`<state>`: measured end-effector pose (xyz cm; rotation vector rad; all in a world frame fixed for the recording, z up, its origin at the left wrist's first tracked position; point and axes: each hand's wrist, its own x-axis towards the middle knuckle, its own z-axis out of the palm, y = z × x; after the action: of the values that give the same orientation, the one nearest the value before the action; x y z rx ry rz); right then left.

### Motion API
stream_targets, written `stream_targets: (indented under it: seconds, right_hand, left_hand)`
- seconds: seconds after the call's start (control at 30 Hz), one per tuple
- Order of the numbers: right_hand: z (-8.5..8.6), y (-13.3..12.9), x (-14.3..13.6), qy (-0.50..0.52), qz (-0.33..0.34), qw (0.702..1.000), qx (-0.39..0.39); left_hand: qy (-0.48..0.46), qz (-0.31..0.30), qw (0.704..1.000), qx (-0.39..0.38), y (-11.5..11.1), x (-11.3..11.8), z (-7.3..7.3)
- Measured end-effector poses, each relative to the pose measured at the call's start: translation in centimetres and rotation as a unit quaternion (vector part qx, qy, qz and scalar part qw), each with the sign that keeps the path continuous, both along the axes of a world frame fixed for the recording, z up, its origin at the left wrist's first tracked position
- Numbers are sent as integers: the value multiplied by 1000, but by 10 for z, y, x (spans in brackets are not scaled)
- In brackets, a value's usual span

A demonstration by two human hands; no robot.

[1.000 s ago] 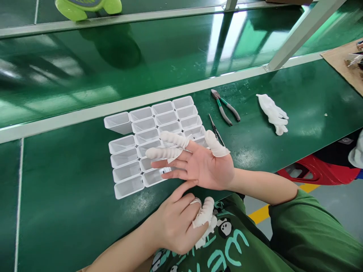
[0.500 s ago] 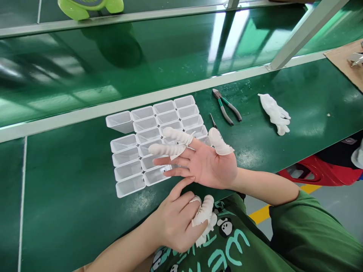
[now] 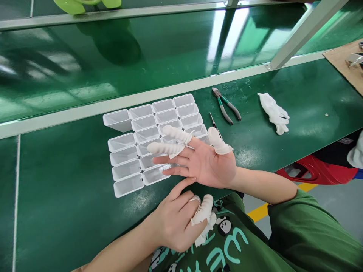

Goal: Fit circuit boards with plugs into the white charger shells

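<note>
My right hand [image 3: 211, 162] is held palm up with its fingers stretched out. White ribbed finger cots [image 3: 167, 148] cover its thumb and two fingers; the other two fingers are bare. Just below, my left hand [image 3: 177, 223] is closed, its little finger extended so that the tip touches the edge of the right palm. White finger cots [image 3: 202, 213] also sit on the left hand's curled fingers, and no held object shows there. Behind the right fingers stand rows of clear white plastic bins [image 3: 129, 186], partly hidden by that hand.
Green-handled cutting pliers [image 3: 225, 105] lie beyond the bins, with a thin pointed tool [image 3: 212, 120] beside them, partly covered. A white glove [image 3: 274, 114] lies farther right on the green bench [image 3: 62, 196]. A metal post [image 3: 306, 36] rises at the back. A red stool [image 3: 320, 170] stands below the bench edge.
The view has shifted slightly, so the bins and tools sit a little more to the left and higher. Both hands keep nearly the same pose.
</note>
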<state>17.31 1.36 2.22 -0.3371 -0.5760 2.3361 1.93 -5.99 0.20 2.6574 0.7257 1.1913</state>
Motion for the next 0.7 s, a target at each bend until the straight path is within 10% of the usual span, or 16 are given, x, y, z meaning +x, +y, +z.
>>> stream_targets:
  seconds: [0.7]
  right_hand:
    - [0, -2, -1, 0, 12, 1000, 6]
  left_hand:
    - [11, -30, 999, 3, -3, 5, -1]
